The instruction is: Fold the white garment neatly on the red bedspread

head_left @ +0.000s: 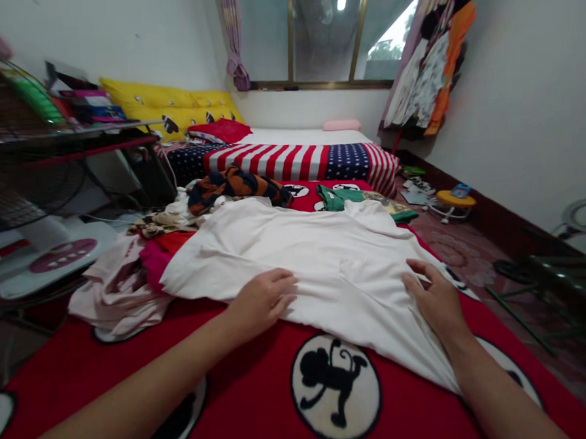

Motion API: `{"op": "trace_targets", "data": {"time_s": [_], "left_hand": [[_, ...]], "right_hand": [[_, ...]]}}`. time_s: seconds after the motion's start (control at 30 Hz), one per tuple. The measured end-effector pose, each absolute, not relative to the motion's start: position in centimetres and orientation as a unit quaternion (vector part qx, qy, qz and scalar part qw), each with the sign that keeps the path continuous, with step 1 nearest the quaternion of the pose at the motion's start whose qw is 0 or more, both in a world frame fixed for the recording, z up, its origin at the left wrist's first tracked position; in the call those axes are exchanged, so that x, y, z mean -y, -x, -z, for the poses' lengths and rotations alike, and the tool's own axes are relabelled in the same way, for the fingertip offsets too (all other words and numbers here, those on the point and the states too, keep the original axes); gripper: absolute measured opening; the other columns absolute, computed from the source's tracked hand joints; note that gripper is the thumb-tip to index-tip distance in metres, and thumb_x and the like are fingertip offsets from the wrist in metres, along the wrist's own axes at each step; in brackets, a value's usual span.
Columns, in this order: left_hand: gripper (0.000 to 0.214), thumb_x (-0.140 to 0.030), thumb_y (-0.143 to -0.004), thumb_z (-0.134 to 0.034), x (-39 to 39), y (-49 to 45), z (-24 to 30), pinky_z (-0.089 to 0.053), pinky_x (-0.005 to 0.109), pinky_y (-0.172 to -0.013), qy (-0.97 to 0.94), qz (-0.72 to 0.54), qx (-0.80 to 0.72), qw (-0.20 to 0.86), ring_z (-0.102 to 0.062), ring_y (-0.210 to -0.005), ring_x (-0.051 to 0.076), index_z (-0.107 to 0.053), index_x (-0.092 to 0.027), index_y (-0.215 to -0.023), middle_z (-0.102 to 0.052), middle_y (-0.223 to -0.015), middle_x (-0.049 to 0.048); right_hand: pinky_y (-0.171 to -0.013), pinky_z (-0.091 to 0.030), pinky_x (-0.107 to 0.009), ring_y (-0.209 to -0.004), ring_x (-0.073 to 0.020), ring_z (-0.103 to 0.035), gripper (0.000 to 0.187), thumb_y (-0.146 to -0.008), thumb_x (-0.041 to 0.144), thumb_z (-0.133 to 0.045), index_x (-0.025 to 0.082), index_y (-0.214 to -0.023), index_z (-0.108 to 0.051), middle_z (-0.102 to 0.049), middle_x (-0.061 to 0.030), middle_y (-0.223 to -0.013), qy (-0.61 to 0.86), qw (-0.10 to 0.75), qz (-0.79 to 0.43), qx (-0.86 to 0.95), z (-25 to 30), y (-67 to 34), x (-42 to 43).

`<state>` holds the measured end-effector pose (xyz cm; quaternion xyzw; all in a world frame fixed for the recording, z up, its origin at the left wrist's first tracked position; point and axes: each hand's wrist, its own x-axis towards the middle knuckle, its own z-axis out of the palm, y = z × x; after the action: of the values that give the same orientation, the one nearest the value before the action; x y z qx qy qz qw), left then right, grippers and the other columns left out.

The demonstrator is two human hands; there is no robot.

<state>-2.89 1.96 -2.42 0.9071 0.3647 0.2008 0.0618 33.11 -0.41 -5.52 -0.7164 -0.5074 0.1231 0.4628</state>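
Dim, soft daylight enters through the gold-framed glass window [332, 31] at upper centre, a small lamp glare on its pane, while wide-angle distortion bends and blurs the frame's edges.

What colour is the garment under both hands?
White garment, plain; the head view shows it best.

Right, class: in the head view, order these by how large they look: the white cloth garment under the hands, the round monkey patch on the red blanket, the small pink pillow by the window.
1. White cloth garment
2. Round monkey patch, enlarged by nearness
3. Small pink pillow, far off
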Motion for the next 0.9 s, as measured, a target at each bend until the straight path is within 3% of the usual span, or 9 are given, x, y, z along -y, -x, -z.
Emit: {"op": "trace_targets", "data": {"time_s": [0.07, 0.13, 0.23, 0.3, 0.4, 0.5, 0.6, 0.77, 0.9], "left_hand": [[0.049, -0.039, -0.094, -0.047, -1.5, 1.9, 3.8, -0.036, 0.04, -0.108, -0.912, -0.153, -0.376, 0.059, -0.044, -0.132, 0.026, -0.047, -0.016, -0.137, -0.044, -0.145, 0.0159], [0.059, -0.045, -0.093, -0.047, -1.2, 1.5, 4.6, -0.026, 0.05, -0.114, -0.912, -0.111, -0.393, 0.045, -0.027, -0.142, 0.029, -0.037, -0.018, -0.145, -0.028, -0.154, 0.0157], [0.059, -0.046, -0.094, -0.044, -1.1, 1.5, 5.0, -0.021, 0.053, -0.115, -0.91, -0.093, -0.401, 0.051, -0.02, -0.144, 0.029, -0.033, -0.02, -0.147, -0.022, -0.156, 0.0145], [0.056, -0.046, -0.094, -0.046, -1.3, 2.0, 4.6, -0.024, 0.051, -0.114, -0.917, -0.113, -0.376, 0.074, -0.025, -0.143, 0.028, -0.04, -0.021, -0.143, -0.027, -0.155, 0.0144], [0.041, -0.041, -0.093, -0.048, -2.4, 4.2, 2.7, -0.036, 0.039, -0.109, -0.903, -0.195, -0.37, 0.098, -0.044, -0.131, 0.024, -0.056, -0.022, -0.129, -0.045, -0.145, 0.0119], [0.032, -0.033, -0.09, -0.05, -4.0, 8.1, -0.2, -0.043, 0.036, -0.101, -0.829, -0.274, -0.488, -0.005, -0.056, -0.114, 0.023, -0.063, -0.019, -0.116, -0.06, -0.122, 0.0104], [0.038, -0.037, -0.082, -0.06, -5.3, 12.3, -2.3, -0.045, 0.041, -0.094, -0.755, -0.241, -0.599, -0.117, -0.057, -0.106, 0.029, -0.063, -0.017, -0.114, -0.062, -0.112, 0.0119], [0.024, -0.041, -0.078, -0.059, -6.0, 15.3, -2.7, -0.046, 0.031, -0.077, -0.769, -0.195, -0.606, -0.049, -0.061, -0.088, 0.023, -0.07, -0.021, -0.084, -0.067, -0.093, 0.0059], [0.022, -0.036, -0.082, -0.054, -6.6, 14.2, -3.3, -0.044, 0.032, -0.079, -0.748, -0.272, -0.595, -0.108, -0.061, -0.089, 0.023, -0.068, -0.019, -0.087, -0.069, -0.092, 0.0064]], "right_hand": [[-0.081, -0.052, -0.037, -0.087, -0.0242, -0.068, 0.047, -0.076, 0.044, -0.058, 0.021, -0.117, -0.062, -0.068, -0.0102, -0.115, 0.722, 0.452, -0.115, 0.511, 5.4, -33.2, 0.5], [-0.081, -0.051, -0.037, -0.083, -0.0238, -0.069, 0.046, -0.076, 0.045, -0.058, 0.021, -0.115, -0.063, -0.07, -0.0099, -0.106, 0.724, 0.441, -0.108, 0.519, 5.3, -33.2, 0.6], [-0.079, -0.051, -0.036, -0.077, -0.0232, -0.068, 0.047, -0.075, 0.046, -0.057, 0.02, -0.114, -0.064, -0.072, -0.0083, -0.092, 0.724, 0.431, -0.106, 0.528, 5.0, -33.0, 0.7], [-0.077, -0.051, -0.035, -0.075, -0.023, -0.068, 0.047, -0.075, 0.046, -0.056, 0.02, -0.113, -0.065, -0.071, -0.0078, -0.087, 0.725, 0.429, -0.103, 0.529, 4.9, -32.8, 0.8], [-0.072, -0.05, -0.033, -0.073, -0.0229, -0.067, 0.047, -0.074, 0.047, -0.056, 0.019, -0.111, -0.067, -0.071, -0.0075, -0.083, 0.729, 0.426, -0.1, 0.527, 4.8, -32.8, 0.9], [-0.071, -0.049, -0.034, -0.07, -0.023, -0.066, 0.047, -0.073, 0.047, -0.056, 0.019, -0.109, -0.068, -0.071, -0.0072, -0.08, 0.728, 0.427, -0.099, 0.528, 5.0, -32.9, 0.9], [-0.07, -0.048, -0.035, -0.069, -0.0234, -0.065, 0.046, -0.074, 0.049, -0.056, 0.02, -0.107, -0.069, -0.071, -0.0068, -0.077, 0.721, 0.43, -0.106, 0.533, 5.2, -33.1, 0.7], [-0.067, -0.047, -0.034, -0.064, -0.0222, -0.062, 0.045, -0.074, 0.052, -0.057, 0.022, -0.105, -0.071, -0.069, -0.0047, -0.072, 0.722, 0.429, -0.106, 0.532, 5.4, -33.1, 0.6], [-0.062, -0.046, -0.032, -0.061, -0.0206, -0.06, 0.047, -0.073, 0.053, -0.058, 0.02, -0.102, -0.072, -0.068, -0.0049, -0.071, 0.717, 0.43, -0.099, 0.539, 5.3, -33.1, 0.6]]}}
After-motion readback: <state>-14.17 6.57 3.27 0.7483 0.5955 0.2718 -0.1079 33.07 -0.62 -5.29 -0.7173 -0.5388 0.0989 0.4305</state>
